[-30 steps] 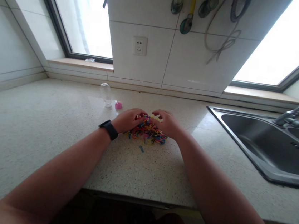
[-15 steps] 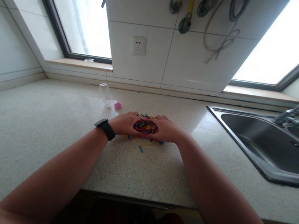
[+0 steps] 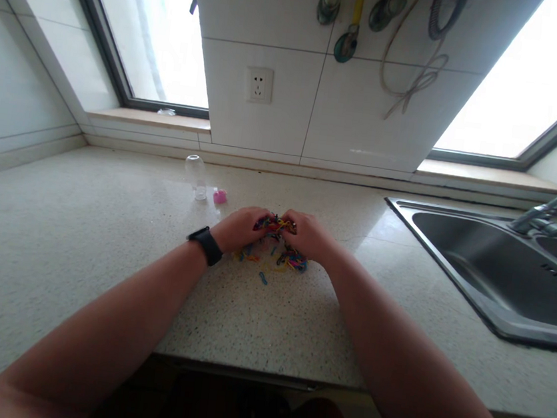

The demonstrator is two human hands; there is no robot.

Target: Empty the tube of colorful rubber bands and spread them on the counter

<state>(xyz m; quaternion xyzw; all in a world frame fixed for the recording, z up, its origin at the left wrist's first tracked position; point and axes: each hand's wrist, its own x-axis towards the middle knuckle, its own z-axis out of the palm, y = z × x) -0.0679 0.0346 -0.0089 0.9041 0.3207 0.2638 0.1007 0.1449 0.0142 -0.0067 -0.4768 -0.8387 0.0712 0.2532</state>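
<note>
- A heap of small coloured rubber bands (image 3: 273,252) is seen on a speckled stone countertop (image 3: 79,233), between two bare forearms reaching in from the near edge.
- The left hand (image 3: 241,228) and the right hand (image 3: 308,234) are brought together over the far side of the heap, fingers curled, and a clump of the bands is pinched between them at the fingertips.
- The rest of the bands is left loose on the counter beneath and just in front of the hands; one blue band (image 3: 263,278) is seen lying apart, nearer the camera.
- A black wristband (image 3: 206,246) is worn on the left wrist.
- A small clear bottle (image 3: 196,176) is seen behind and to the left of the hands, with a pink cap (image 3: 219,196) just beside it.
- A steel sink (image 3: 498,267) with a tap (image 3: 555,204) is set into the counter well to the right.
- A white wall socket (image 3: 259,85) is mounted on the tiled wall between two bright windows.
</note>
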